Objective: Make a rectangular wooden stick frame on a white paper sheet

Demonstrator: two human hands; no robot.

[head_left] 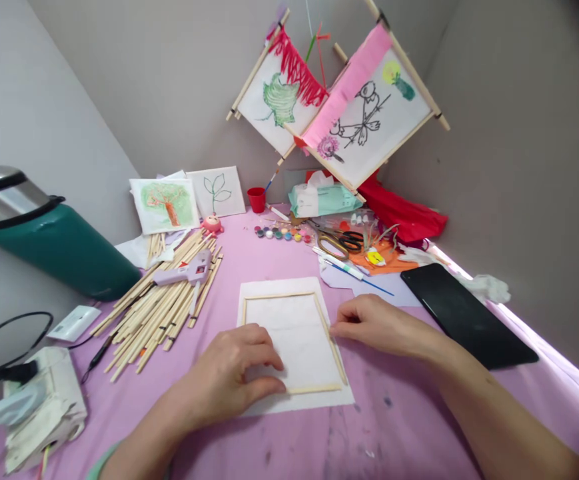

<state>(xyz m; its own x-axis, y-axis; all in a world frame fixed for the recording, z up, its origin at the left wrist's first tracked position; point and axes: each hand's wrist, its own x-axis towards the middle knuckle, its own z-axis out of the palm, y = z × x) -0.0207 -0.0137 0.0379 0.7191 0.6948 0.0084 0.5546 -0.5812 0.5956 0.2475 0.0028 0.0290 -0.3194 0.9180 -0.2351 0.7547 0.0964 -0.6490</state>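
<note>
two hands on white rectangular paper sheet [294,333] with thin wooden stick frame [338,363], mid pink table [394,420]: left hand [242,373] fingers bent, pressing lower-left (no grip), right hand [374,327] fingertips pinched on frame's right stick.

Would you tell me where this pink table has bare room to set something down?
Bare pink tabletop lies near you, between the white stick-framed paper sheet and the black tablet, and behind the sheet, before the row of paint pots. Crowded: the wooden stick pile left, the scissors clutter behind.
</note>
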